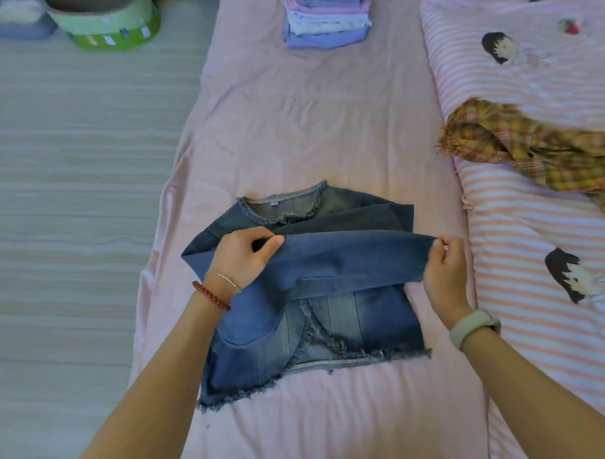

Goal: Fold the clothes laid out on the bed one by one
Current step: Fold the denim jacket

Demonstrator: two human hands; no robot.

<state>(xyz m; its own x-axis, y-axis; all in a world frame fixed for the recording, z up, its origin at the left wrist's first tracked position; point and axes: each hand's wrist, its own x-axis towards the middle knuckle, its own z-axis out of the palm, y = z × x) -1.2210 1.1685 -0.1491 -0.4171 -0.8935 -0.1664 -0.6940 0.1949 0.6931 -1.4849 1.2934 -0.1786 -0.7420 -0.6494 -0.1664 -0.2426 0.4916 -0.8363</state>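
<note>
Head view: left hand (242, 257) and right hand (445, 274) pinch a sleeve of the frayed blue denim jacket (331, 317) near the pink-sheeted bed's (290, 126) left edge, folded pastel clothes stack (326, 19) at its far edge, crumpled yellow plaid garment (517, 146) on the striped pink quilt (535, 255) rightward.

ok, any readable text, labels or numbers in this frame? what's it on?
None legible.
Neck tag inside the denim jacket collar: too small to read.
Small white marks on the green basket: blurred, cannot tell if they are text.
Striped quilt: cartoon prints only, no words.
</note>
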